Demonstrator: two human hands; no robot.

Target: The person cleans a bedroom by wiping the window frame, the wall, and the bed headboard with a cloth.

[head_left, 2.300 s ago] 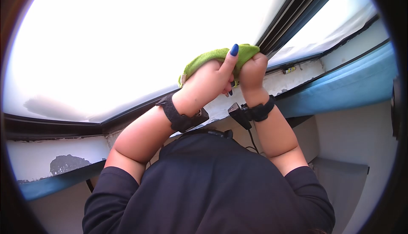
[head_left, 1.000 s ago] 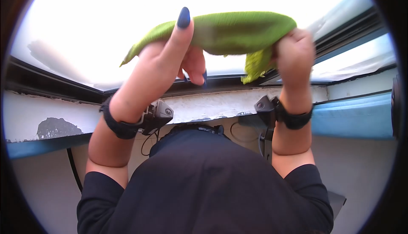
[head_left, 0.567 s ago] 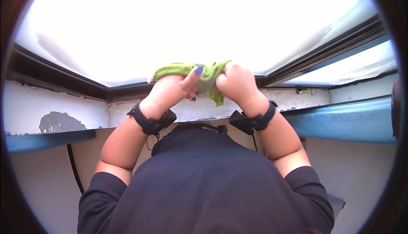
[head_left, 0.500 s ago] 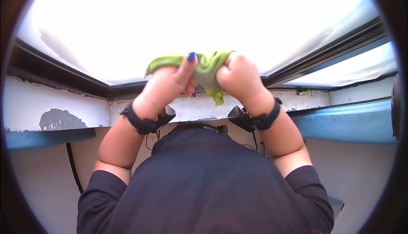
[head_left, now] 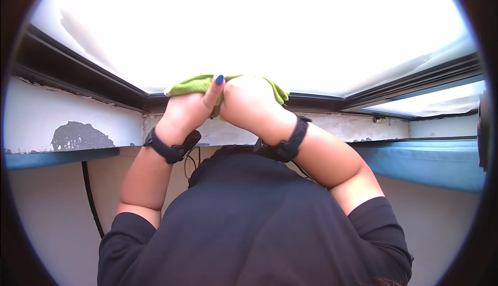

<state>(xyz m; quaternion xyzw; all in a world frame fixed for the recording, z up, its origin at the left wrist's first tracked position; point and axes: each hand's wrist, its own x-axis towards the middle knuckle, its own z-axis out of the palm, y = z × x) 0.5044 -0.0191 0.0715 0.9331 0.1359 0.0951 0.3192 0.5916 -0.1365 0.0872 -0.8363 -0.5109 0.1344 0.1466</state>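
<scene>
A green cloth (head_left: 192,85) is bunched up in front of the bright window, just above the lower black frame (head_left: 316,102). My left hand (head_left: 189,110) holds it from the left, with the blue-nailed thumb pointing up and the other fingers hidden. Close beside it, my right hand (head_left: 251,101) is closed on the cloth, back of the hand towards me. A green end of the cloth sticks out to the right of that hand. Each wrist wears a black strap with a small dark device.
Below the window runs a white sill (head_left: 337,125) with peeling paint and a grey patch (head_left: 80,136) at the left. Blue fabric (head_left: 425,161) hangs beneath it at the right. A small yellowish item (head_left: 380,120) lies by the frame at the right. Dark cables hang lower down.
The cloth was stretched wide between my hands, then bunched up. My right hand has since moved left against my left hand. The view has shifted relative to the window.
</scene>
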